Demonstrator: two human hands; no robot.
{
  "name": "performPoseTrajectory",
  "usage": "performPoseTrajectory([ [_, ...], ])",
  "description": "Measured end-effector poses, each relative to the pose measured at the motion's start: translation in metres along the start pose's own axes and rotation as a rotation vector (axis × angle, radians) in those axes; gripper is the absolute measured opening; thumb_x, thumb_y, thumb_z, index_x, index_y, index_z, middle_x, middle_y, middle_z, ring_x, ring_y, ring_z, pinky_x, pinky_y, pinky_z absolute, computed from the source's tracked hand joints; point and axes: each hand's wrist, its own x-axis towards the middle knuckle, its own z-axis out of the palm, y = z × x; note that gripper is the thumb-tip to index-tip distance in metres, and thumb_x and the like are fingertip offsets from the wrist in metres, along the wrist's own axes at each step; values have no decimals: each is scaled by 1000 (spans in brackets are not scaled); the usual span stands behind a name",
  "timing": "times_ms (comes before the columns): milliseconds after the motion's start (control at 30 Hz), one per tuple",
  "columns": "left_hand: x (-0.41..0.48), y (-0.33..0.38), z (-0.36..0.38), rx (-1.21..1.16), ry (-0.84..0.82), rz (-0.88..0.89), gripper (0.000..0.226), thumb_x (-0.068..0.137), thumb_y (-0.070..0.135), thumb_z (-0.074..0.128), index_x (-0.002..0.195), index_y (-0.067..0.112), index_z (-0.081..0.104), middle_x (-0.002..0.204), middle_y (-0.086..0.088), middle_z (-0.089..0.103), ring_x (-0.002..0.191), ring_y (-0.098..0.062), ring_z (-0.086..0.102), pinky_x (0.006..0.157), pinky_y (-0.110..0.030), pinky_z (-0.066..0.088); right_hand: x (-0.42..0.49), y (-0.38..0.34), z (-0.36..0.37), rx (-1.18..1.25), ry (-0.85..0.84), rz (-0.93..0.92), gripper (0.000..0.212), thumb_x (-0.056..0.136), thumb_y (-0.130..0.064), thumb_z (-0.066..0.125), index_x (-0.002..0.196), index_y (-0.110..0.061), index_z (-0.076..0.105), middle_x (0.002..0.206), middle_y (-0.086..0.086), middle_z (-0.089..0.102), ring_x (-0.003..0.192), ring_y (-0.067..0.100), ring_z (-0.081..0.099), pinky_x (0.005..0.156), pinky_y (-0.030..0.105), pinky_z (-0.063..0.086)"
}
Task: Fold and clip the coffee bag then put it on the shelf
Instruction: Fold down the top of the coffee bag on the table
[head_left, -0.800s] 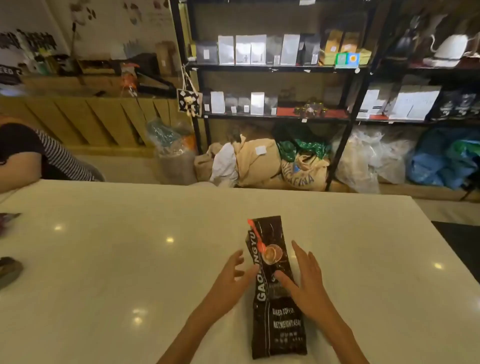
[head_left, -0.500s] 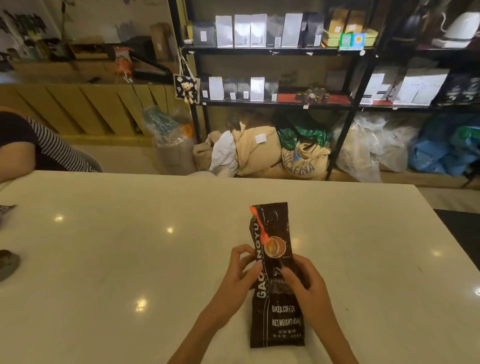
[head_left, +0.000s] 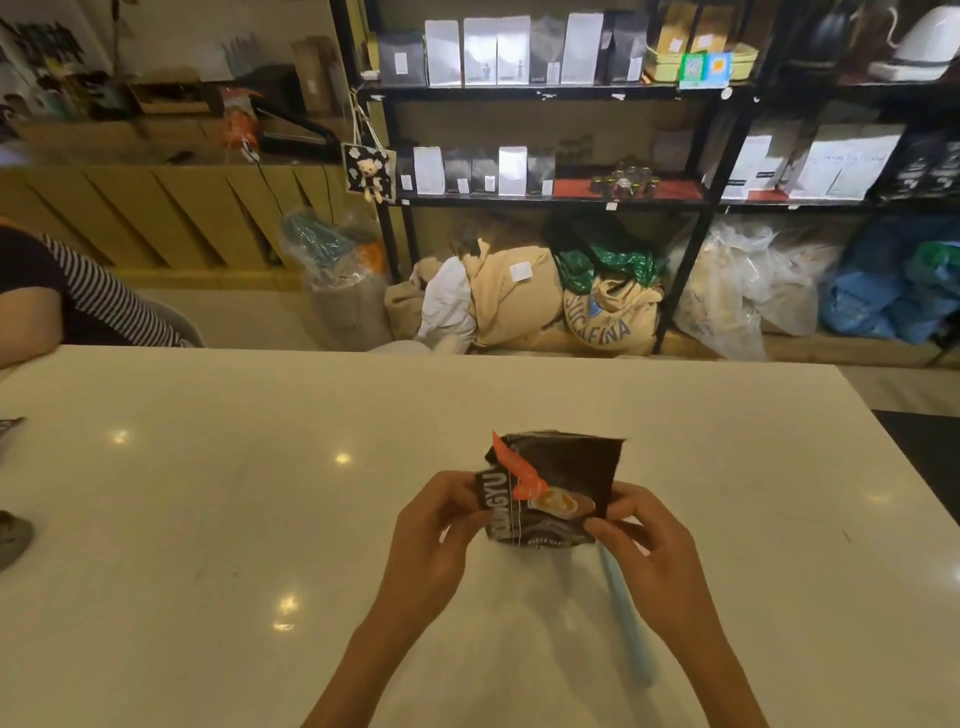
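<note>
A dark brown coffee bag (head_left: 563, 478) with white lettering and an orange mark is raised off the white table (head_left: 208, 519), its open top pointing away from me. My left hand (head_left: 436, 525) pinches its left edge and my right hand (head_left: 641, 545) pinches its right edge. A long pale blue clip (head_left: 626, 618) lies on the table under my right hand, partly hidden by the wrist. The black metal shelf (head_left: 545, 93) stands beyond the table, lined with white, grey and black bags.
Another person's arm in a striped sleeve (head_left: 78, 296) rests at the table's left edge. Burlap sacks (head_left: 524, 301) and plastic bags (head_left: 737, 291) fill the floor under the shelf. A wooden counter (head_left: 156, 208) runs along the back left.
The bag lay flat on the table under my fingers; now both hands have lifted it upright off the table, uncovering the blue clip beneath.
</note>
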Motion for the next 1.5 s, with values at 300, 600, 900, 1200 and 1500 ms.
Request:
performPoseTrajectory([
  [300,-2,-13,8,-161,-55,-116,23,97,24,49,104,8,64,114,-2,68,108,-20,65,91,-32,53,-6,14,15,109,39,96,15,89,-3,63,85,-17,65,99,-6,71,93,12,67,73,25,56],
  [600,34,-11,26,33,-362,-157,32,95,18,51,123,27,62,120,2,67,117,-17,62,104,-50,47,4,11,22,119,107,247,10,91,-18,63,82,-15,63,97,10,71,92,28,71,84,52,58],
  [900,36,-10,40,185,-336,60,16,87,38,50,90,24,58,97,8,62,97,-15,61,93,-34,51,9,3,22,96,14,223,9,92,-15,61,86,-11,66,92,8,73,85,22,73,82,46,60],
  [1200,43,-12,23,176,-327,45,16,93,1,57,108,5,63,108,10,59,103,1,58,85,-13,51,20,-4,14,178,-14,126,23,91,-2,60,105,-19,62,105,5,72,95,22,71,74,44,63],
  [1500,41,6,25,170,-282,191,38,86,8,65,92,45,61,100,17,51,96,2,56,80,-10,49,29,-10,25,-34,-16,57,27,85,-8,70,83,-36,72,81,-19,75,80,7,71,73,25,58],
])
